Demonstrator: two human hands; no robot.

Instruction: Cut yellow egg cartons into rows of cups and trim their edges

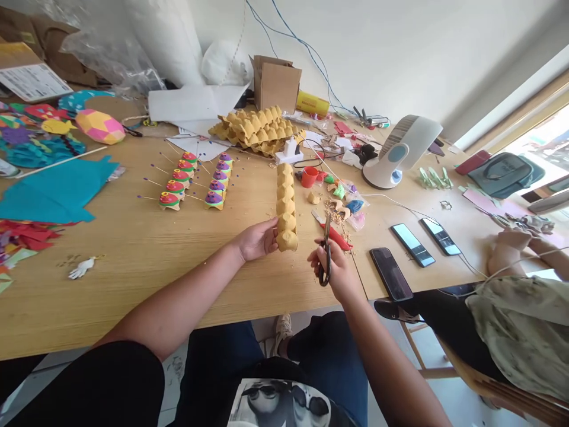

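My left hand (260,239) grips the near end of a yellow egg-carton strip (286,204), a single row of several cups with their domes up. In my right hand (332,268) is a pair of black-handled scissors (326,255), its blades pointing away from me, apart from the strip on its right. Just beyond the scissors lies a red-handled knife (336,235) on the table. Two rows of painted egg-cup figures, one red and green (178,181) and one purple and green (219,181), stand to the left of the strip.
Stacked egg cartons (255,127) lie at the back beside a power socket (291,151). A red cup (310,176) and coloured clay bags stand right of the strip. Farther right are a white fan (402,151) and several phones (391,273). Another person's arms (511,249) rest at the right.
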